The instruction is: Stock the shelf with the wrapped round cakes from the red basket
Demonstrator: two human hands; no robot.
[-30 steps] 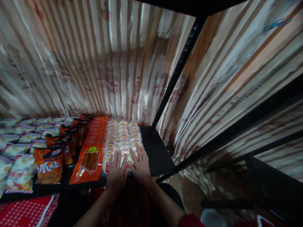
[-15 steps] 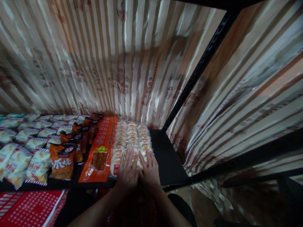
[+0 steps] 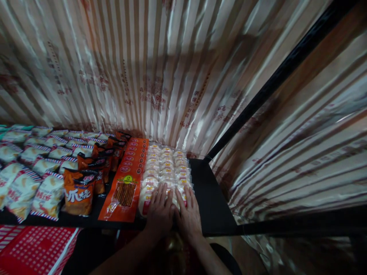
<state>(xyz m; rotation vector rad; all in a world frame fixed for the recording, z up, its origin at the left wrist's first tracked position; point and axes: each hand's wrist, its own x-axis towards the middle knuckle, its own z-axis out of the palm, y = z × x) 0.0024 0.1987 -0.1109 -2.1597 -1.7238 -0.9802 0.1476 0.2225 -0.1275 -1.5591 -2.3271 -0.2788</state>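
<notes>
Rows of clear-wrapped round white cakes [image 3: 167,164] lie in three columns on the black shelf [image 3: 210,198]. My left hand [image 3: 159,210] rests palm down with fingers stretched out over the front of the left and middle columns. Beside it, my right hand [image 3: 187,212] lies flat on the front packs of the middle and right columns. Both hands are open, with the thumbs close together. The packs right under my palms are hidden. Left of the cakes lies a long orange snack packet [image 3: 124,191] with brown sticks showing through its window.
Orange-and-black snack bags [image 3: 78,193] and several rows of pale striped-edge bags [image 3: 47,194] fill the shelf's left part. A red basket [image 3: 34,248] sits below. A black post [image 3: 243,114] rises at the back right corner, before striped sheeting [image 3: 160,68].
The view has shifted slightly, so the shelf goods appear a little further right. Both hands remain flat on the front cake packs.
</notes>
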